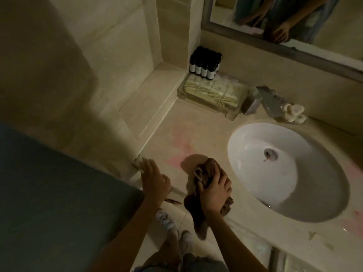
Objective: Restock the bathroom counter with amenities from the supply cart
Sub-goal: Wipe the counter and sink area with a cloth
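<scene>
I hold the brown cloth (206, 167) at the front edge of the counter (176, 134), just left of the sink (245, 150). The right hand (214, 195) is curled round its bunched middle. One end lies on the counter; the other hangs over the edge. The left hand (154, 178) rests flat on the counter's left corner, fingers straight and slightly spread, holding nothing.

Handling, as I judge it:
- The cloth is soft, light and limp. It has no shape of its own, so I grip it at the bunch, not at a corner. A pale loop (197, 173) shows on it; I cannot tell what it is.
- The dark bottles (204, 64) stand upright and close-packed in the back corner. They look rigid, smooth and easily tipped. I would take each by the body, below the cap.
- The clear tray (232, 114) just in front of them holds pale packets. It looks hard and breakable; I would lift it by two opposite walls.
</scene>
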Demonstrator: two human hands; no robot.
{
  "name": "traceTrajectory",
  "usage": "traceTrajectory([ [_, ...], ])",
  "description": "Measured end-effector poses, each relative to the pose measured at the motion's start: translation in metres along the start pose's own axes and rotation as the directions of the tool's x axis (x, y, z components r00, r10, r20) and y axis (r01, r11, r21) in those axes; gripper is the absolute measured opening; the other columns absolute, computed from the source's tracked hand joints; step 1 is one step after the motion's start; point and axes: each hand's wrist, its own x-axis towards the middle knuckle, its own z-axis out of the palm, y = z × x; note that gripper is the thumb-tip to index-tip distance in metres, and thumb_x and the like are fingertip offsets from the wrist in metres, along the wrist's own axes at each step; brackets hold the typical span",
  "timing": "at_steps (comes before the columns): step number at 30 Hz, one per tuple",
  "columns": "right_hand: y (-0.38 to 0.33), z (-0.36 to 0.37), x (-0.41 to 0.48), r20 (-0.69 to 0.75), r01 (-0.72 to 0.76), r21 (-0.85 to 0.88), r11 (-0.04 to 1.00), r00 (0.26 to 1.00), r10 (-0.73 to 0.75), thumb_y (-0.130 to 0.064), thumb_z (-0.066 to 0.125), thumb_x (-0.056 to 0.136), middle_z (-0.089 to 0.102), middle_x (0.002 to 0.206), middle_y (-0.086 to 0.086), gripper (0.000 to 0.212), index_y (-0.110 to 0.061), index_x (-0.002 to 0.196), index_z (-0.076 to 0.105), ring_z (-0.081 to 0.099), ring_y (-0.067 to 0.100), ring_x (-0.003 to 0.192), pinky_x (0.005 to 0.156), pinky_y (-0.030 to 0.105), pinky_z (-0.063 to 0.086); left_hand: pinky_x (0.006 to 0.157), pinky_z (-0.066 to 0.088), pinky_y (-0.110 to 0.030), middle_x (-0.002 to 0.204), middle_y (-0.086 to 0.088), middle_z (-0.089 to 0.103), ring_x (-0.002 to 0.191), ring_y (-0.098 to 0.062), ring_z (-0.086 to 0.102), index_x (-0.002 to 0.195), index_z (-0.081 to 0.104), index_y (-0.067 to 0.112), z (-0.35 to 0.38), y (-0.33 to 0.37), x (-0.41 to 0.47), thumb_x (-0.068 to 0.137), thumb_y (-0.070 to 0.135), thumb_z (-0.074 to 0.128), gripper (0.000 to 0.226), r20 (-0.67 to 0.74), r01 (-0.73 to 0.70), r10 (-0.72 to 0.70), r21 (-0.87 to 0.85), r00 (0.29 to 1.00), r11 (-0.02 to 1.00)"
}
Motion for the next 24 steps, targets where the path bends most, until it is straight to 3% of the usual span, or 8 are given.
traceTrajectory([
  [4, -0.016, 0.013, 0.066, -0.052, 0.0, 0.0, 1.0, 0.999, 0.0, -0.034, 0.076, 0.076, 0.05, 0.13, 0.02, 0.075, -0.011, 0.139, 0.044, 0.045, 0.042, 0.116, 0.101, 0.055, 0.035, 0.116, 0.019, -0.047, 0.153, -0.029, 0.021, 0.143, -0.041, 0.019, 0.138, 0.039, -0.011, 0.013, -0.015, 0.022, 0.09, 0.03, 0.035, 0.064, -0.004, -0.007, 0.007, 0.109, 1.0, 0.994],
  [7, -0.033, 0.02, 0.115, -0.068, 0.01, 0.046, 0.999, 0.998, -0.007, -0.035, 0.075, 0.075, 0.048, 0.132, 0.018, 0.077, -0.013, 0.141, 0.041, 0.043, 0.041, 0.118, 0.102, 0.054, 0.034, 0.12, 0.008, -0.049, 0.153, -0.033, 0.013, 0.144, -0.045, 0.006, 0.135, 0.046, -0.005, 0.031, -0.032, 0.024, 0.096, 0.031, 0.003, 0.069, 0.02, -0.091, 0.089, 0.249, 0.996, 0.964],
  [9, -0.043, 0.026, 0.145, -0.072, 0.035, 0.058, 0.998, 0.997, -0.03, -0.039, 0.072, 0.076, 0.048, 0.131, 0.019, 0.076, -0.013, 0.141, 0.04, 0.043, 0.04, 0.118, 0.101, 0.053, 0.035, 0.117, 0.021, -0.049, 0.151, -0.032, 0.021, 0.143, -0.044, 0.015, 0.139, 0.041, -0.006, 0.024, -0.027, 0.019, 0.095, 0.031, 0.022, 0.06, -0.026, -0.061, 0.067, 0.197, 0.997, 0.979],
  [11, -0.056, 0.029, 0.176, -0.074, 0.063, 0.053, 0.997, 0.996, -0.059, -0.045, 0.065, 0.076, 0.049, 0.129, 0.019, 0.076, -0.011, 0.139, 0.041, 0.045, 0.041, 0.115, 0.097, 0.052, 0.037, 0.11, 0.036, -0.047, 0.152, -0.027, 0.026, 0.143, -0.037, 0.024, 0.144, 0.031, -0.007, 0.016, -0.019, 0.018, 0.088, 0.032, 0.047, 0.07, -0.072, -0.047, 0.056, 0.118, 0.996, 0.992],
  [13, -0.073, 0.034, 0.201, -0.058, 0.106, 0.049, 0.993, 0.993, -0.104, -0.051, 0.056, 0.073, 0.05, 0.127, 0.02, 0.077, -0.011, 0.138, 0.042, 0.046, 0.041, 0.113, 0.094, 0.052, 0.038, 0.107, 0.042, -0.044, 0.155, -0.023, 0.023, 0.143, -0.034, 0.025, 0.145, 0.027, -0.006, 0.012, -0.013, 0.019, 0.084, 0.028, 0.059, 0.077, -0.12, -0.043, 0.056, 0.107, 0.991, 0.993],
  [16, -0.089, 0.043, 0.219, -0.04, 0.191, 0.034, 0.981, 0.981, -0.19, -0.059, 0.044, 0.073, 0.051, 0.125, 0.02, 0.081, -0.01, 0.137, 0.043, 0.047, 0.041, 0.113, 0.092, 0.052, 0.039, 0.106, 0.043, -0.044, 0.156, -0.021, 0.018, 0.143, -0.034, 0.025, 0.147, 0.024, -0.003, 0.013, -0.008, 0.02, 0.082, 0.031, 0.062, 0.082, -0.063, 0.031, -0.023, 0.125, 0.998, 0.992],
  [20, -0.096, 0.05, 0.222, -0.035, 0.275, 0.052, 0.96, 0.961, -0.273, -0.062, 0.044, 0.07, 0.052, 0.125, 0.02, 0.083, -0.009, 0.134, 0.048, 0.048, 0.041, 0.115, 0.092, 0.053, 0.04, 0.118, 0.023, -0.039, 0.155, -0.012, -0.017, 0.148, -0.028, -0.002, 0.149, -0.004, 0.004, 0.013, -0.008, 0.021, 0.093, 0.037, 0.047, 0.082, -0.04, 0.008, -0.002, 0.149, 0.999, 0.989],
  [24, -0.128, 0.052, 0.228, 0.179, 0.403, 0.05, 0.914, 0.896, -0.406, -0.059, 0.047, 0.07, 0.048, 0.131, 0.012, 0.079, -0.014, 0.135, 0.045, 0.043, 0.036, 0.119, 0.098, 0.047, 0.036, 0.108, 0.041, -0.039, 0.16, -0.01, -0.002, 0.147, -0.025, 0.004, 0.151, 0.008, 0.007, 0.016, -0.011, 0.019, 0.09, 0.025, 0.058, 0.082, -0.113, 0.014, -0.009, 0.04, 0.994, 0.999],
])
